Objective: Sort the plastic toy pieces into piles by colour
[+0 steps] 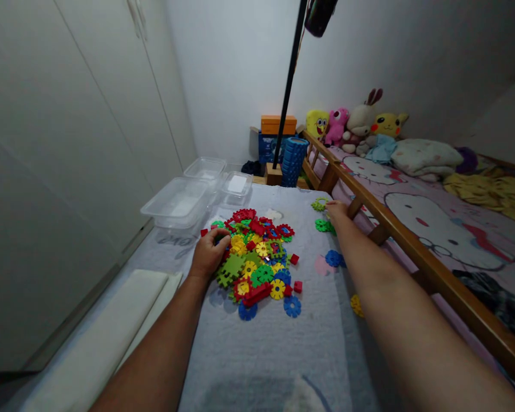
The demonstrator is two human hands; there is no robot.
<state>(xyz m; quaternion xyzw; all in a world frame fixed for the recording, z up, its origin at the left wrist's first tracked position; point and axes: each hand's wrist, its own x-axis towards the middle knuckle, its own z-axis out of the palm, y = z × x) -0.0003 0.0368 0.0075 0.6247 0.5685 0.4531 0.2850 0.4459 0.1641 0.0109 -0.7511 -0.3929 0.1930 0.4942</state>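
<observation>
A pile of colourful plastic gear-shaped and interlocking toy pieces lies on a pale grey-blue blanket. My left hand rests on the pile's left edge with its fingers curled over some pieces. My right hand reaches far right, fingers closed at a small group of green pieces beside the bed rail. A light green ring piece lies just left of that hand. A blue piece and a pink piece lie under my right forearm; a yellow piece lies nearer me.
Three clear plastic containers stand at the far left of the blanket. A wooden bed rail runs along the right, with plush toys on the bed. A black pole, a blue roller and boxes stand at the back. White cupboards line the left.
</observation>
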